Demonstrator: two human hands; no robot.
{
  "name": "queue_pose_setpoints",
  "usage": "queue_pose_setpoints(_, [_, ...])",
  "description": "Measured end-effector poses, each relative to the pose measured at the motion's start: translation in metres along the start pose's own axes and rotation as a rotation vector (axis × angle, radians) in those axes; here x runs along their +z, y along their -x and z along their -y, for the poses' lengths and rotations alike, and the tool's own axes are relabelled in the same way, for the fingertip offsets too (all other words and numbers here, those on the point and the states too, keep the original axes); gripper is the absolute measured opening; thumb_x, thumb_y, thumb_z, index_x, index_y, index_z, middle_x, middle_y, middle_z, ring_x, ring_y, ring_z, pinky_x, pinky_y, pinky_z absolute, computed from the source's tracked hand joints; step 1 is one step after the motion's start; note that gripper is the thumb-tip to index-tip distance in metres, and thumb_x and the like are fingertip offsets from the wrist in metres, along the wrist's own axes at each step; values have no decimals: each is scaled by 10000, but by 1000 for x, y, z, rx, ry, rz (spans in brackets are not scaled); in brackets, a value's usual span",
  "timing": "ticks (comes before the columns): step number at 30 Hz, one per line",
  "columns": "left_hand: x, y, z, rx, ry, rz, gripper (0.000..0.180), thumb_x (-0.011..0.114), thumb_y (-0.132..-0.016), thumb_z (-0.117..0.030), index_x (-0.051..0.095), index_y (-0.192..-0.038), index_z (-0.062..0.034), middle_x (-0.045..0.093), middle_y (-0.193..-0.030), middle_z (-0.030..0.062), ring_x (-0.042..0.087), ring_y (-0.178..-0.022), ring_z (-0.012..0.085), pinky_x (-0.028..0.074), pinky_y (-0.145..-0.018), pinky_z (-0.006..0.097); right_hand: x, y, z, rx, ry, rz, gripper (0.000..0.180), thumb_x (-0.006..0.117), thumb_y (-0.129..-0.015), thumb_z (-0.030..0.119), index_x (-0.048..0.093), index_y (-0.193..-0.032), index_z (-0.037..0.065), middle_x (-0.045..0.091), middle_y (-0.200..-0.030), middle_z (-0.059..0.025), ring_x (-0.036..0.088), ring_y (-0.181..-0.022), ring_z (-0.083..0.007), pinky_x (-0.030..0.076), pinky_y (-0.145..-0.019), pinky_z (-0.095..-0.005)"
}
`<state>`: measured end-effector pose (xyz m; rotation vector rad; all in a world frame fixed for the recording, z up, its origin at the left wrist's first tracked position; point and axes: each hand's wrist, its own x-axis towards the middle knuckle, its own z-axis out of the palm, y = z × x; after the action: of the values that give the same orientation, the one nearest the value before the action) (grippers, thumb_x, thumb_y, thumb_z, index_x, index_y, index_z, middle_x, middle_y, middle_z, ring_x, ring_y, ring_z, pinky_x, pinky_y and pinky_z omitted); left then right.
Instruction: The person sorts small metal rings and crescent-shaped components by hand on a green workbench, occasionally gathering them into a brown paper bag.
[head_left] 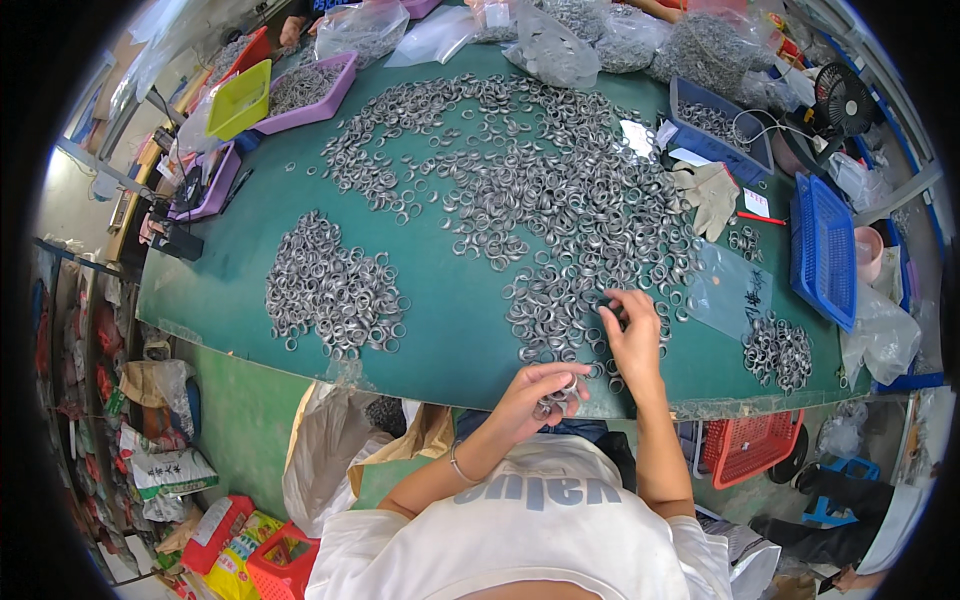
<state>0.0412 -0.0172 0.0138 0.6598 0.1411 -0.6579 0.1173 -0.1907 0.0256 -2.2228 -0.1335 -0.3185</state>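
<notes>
A green tabletop carries a wide spread of metal rings, with a separate ring heap on its left. Purple trays and a yellow tray sit at the far left; a blue basket, work gloves and clear bags lie at the right and back.

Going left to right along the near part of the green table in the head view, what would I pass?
Separate pile of metal rings → left hand holding a few rings → right hand on the big ring spread → clear plastic bag → small ring pile.
</notes>
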Motion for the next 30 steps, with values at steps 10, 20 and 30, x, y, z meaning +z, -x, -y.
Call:
queue_pose_setpoints(10, [0,1,-7,-9,77,130,277,520,-865,-82,587,-1088,69,626,-1002,202,655,-822,243,566,-557,302,3,11,-5,-146,-127,-48,100,636,-737,-41,623,-829,-3,598,-813,-126,559,-776,-288,431,-714,-350])
queue_pose_setpoints(20, [17,-4,-11,110,-85,-243,274,613,-898,-182,612,-1111,-9,640,-915,53,581,-724,102,383,-464,177,-23,34,27,-331,-294,-16,112,655,-696,-56,642,-793,-3,614,-801,-107,563,-766,-267,448,-701,-348])
queue_pose_setpoints(30, [33,11,-23,107,-102,-108,270,618,-886,-103,597,-1126,20,631,-899,99,529,-654,88,330,-406,173,-41,40,47,-416,-332,12,145,668,-660,-63,658,-792,-3,621,-790,-103,552,-761,-271,448,-688,-344])
